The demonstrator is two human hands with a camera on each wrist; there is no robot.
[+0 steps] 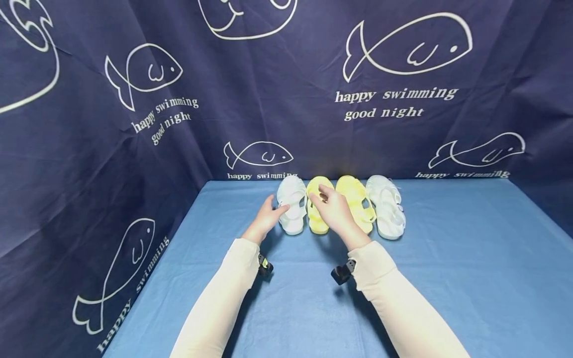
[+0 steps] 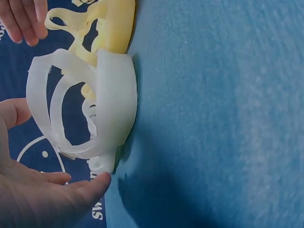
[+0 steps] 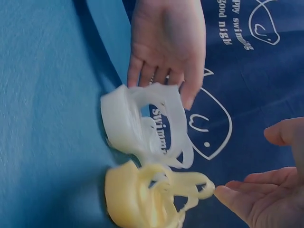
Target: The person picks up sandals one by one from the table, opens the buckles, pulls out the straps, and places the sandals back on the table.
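Observation:
Four jelly-like strappy sandals stand in a row along the table's back edge. At the left end is a white sandal [image 1: 293, 223], with a yellow sandal [image 1: 319, 227] beside it. My left hand [image 1: 267, 217] is at the white sandal's left side, thumb near its straps and fingers extended along its side; whether they touch is unclear. Over the left yellow sandal hovers my right hand [image 1: 334, 209], fingers loosely bent. In the right wrist view, a fingertip of it lies close to or against the yellow sandal's strap [image 3: 204, 187]. Neither hand grips anything.
Further right stand a second yellow sandal [image 1: 353, 191] and a second white sandal [image 1: 388, 219]. A blue cloth [image 1: 309, 308] covers the table. Behind and to the left hangs a dark blue curtain [image 1: 286, 89] with fish drawings, meeting the table's edges.

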